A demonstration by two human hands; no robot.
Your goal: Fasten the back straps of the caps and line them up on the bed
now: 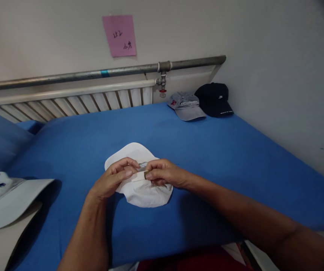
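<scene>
A white cap [143, 194] is laid near the middle of the blue table [235, 158], and its strap [139, 176] is pinched between the closed fingers of the left hand [114, 180] and the right hand [164, 175], with what may be a small buckle at the right fingertips. A grey cap [186, 106] and a black cap [214, 99] are set side by side at the far right, and a white hat [6, 197] is seen at the near left.

White cap [139, 190], blue cloth [235, 158]
</scene>
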